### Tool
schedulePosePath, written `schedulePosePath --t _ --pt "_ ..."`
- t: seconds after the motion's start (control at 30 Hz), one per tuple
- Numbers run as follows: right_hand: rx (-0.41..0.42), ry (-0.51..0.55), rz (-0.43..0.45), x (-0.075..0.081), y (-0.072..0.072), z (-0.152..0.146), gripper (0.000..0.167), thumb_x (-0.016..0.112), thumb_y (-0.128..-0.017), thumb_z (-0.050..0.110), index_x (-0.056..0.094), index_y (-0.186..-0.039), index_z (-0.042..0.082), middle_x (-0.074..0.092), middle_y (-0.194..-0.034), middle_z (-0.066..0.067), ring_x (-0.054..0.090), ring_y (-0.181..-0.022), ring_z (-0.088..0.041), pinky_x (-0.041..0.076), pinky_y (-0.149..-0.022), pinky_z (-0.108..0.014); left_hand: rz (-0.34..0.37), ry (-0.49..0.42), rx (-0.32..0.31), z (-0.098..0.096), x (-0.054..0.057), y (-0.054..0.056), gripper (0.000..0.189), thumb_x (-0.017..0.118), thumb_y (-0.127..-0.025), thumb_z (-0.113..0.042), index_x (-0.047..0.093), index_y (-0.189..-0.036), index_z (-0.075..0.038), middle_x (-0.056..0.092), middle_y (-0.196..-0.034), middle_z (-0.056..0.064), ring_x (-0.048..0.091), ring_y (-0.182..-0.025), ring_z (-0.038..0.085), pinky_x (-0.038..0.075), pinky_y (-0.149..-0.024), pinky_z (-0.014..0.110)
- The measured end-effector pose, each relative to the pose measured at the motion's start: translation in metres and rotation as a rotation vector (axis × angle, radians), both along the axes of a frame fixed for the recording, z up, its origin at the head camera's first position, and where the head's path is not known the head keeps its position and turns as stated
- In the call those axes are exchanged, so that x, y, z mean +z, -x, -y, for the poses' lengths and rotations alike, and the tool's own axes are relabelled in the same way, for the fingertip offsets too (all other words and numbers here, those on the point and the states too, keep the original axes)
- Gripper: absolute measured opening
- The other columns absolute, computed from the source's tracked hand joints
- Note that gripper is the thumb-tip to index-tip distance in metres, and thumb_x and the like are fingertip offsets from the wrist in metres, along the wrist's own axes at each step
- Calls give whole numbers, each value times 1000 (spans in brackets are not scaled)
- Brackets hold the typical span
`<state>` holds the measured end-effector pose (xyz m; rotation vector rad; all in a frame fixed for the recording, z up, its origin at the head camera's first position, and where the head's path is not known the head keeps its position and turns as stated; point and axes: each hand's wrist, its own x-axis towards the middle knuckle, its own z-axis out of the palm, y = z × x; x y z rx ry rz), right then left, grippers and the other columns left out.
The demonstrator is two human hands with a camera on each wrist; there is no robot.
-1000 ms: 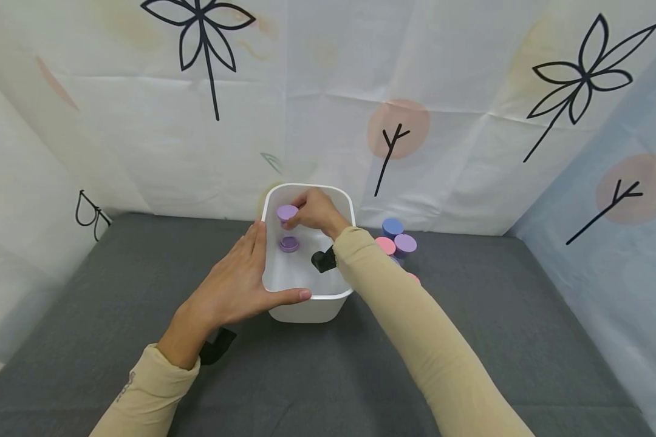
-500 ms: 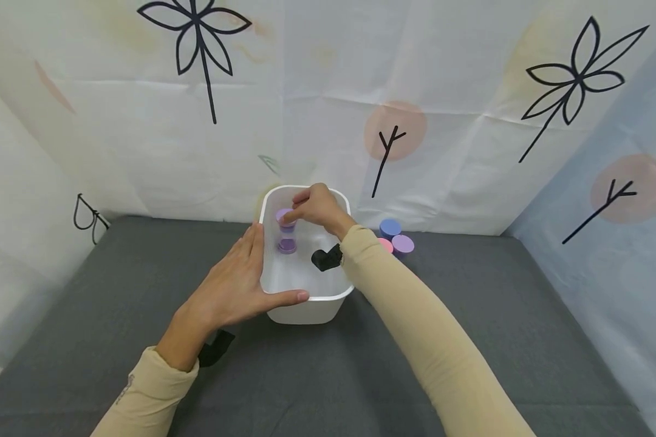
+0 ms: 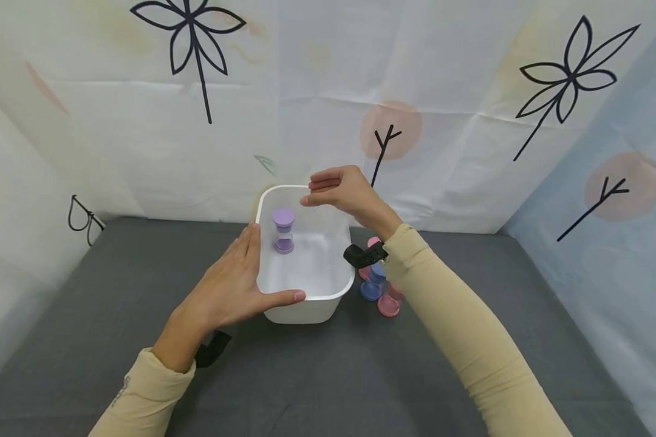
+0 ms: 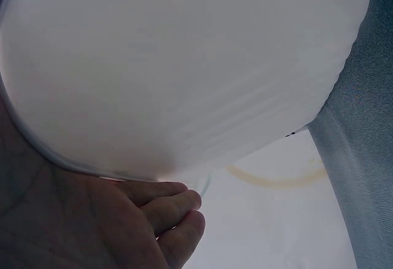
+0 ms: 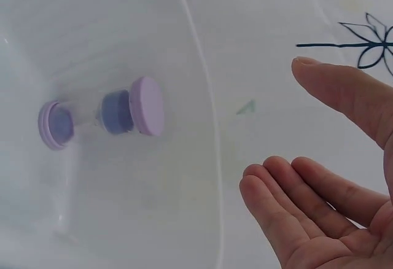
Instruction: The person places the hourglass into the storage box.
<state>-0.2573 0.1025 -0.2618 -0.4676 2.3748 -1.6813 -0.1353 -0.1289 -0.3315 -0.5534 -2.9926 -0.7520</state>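
A purple-capped sand timer with a clear, waisted body (image 3: 283, 232) is seen inside a deep white plastic tub with rounded corners (image 3: 306, 311). The timer is placed upright near the left wall of the tub, and violet sand is shown in both of its ends. By the left hand (image 3: 224, 288) the tub is touched from outside: the straight fingers are laid along the left wall, and the thumb is stretched over the near rim, so this hand is spread wide. The right hand (image 3: 352, 193) is seen over the far right corner of the tub, well apart from the timer. Its thumb and its fingers are separated by a wide gap, as is shown in the right wrist view. To the right of the tub, a blue sand timer (image 3: 372, 285) and a pink sand timer (image 3: 389, 304) are grouped with others, which are partly covered by the beige right sleeve (image 3: 464, 340); their exact number cannot be told. The tub and this group are carried by a dark grey cloth-covered surface (image 3: 317, 382). Behind, a white cloth backdrop (image 3: 317, 67) is printed with black plants.
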Motion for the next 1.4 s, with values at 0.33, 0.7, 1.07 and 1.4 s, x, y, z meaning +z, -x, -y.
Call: schedulePosePath --t 0.33,0.7,1.07,1.4 --pt "-3 37 -50 4 -29 -50 55 83 -84 6 62 -133 -3 66 -128 -19 64 -118 -28 52 -97 -33 -10 -13 0 1 1 0 142 60 -72 -89 -5 -160 1 5 -167 20 12 -153 37 24 -117 57" --pt "7 5 -90 -20 -68 -105 64 82 -84 4 54 -140 -6 61 -137 -17 60 -126 -28 50 -99 -29 -59 -33 -10 0 0 1 140 63 -72 -87 -1 -161 1 10 -167 19 18 -152 35 27 -116 56" --pt "-20 -47 -135 -55 -98 -144 66 83 -84 6 53 -142 -5 59 -136 -23 59 -123 -41 52 -97 -33 -36 -28 -5 -1 0 0 141 62 -73 -87 -3 -161 1 7 -168 18 15 -153 35 26 -117 55" --pt "-50 -125 -167 -84 -115 -161 62 84 -83 7 57 -138 -2 63 -134 -18 63 -119 -35 51 -98 -30 -22 -25 -4 0 0 0 141 62 -73 -87 -3 -160 2 6 -167 20 14 -153 36 24 -118 55"
